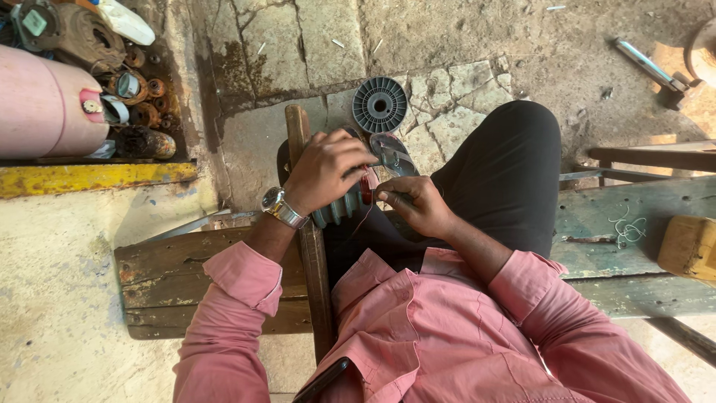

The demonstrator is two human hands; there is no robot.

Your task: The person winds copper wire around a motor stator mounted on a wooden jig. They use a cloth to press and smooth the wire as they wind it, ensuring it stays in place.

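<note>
My left hand [324,170], with a metal wristwatch [281,207] on the wrist, grips a grey ribbed motor body [339,207] that rests on my lap. My right hand [412,203] pinches a thin reddish wire [361,222] at the end of that motor body, close to the left hand. A grey round finned cover [380,104] lies on the ground just beyond my hands. My sandalled foot [393,153] shows between the cover and the hands. What is inside the motor is hidden by my fingers.
I sit on a worn wooden bench [168,272] with a wooden slat [317,276] standing in front of me. Rusty motor parts [138,97] and a pink cylinder [37,101] sit at the upper left. A metal tool [649,69] lies upper right; a wooden block [690,246] at right.
</note>
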